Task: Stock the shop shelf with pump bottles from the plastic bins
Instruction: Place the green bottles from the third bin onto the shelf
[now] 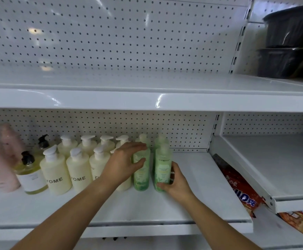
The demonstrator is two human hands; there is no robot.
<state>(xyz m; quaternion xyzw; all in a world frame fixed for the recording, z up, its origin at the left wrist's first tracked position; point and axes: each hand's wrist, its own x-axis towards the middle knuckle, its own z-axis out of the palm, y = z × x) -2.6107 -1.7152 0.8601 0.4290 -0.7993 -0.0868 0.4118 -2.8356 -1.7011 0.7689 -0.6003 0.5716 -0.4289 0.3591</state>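
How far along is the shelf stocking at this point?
Done: cream pump bottles and others stand in rows on the left of the shelf, with green bottles behind. In hand: right hand grips the front green bottle; left hand rests against its neighbour. Left: the shelf's right side is bare. No bins in view.

A shop: white pegboard shelving [147, 100] stocked with rows of pump bottles [55, 170].

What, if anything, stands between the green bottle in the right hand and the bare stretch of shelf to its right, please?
Nothing visible does. The right hand grips the front green bottle low on its right side, so the hand itself is nearest that side. Beyond it the shelf lies bare up to its right edge.
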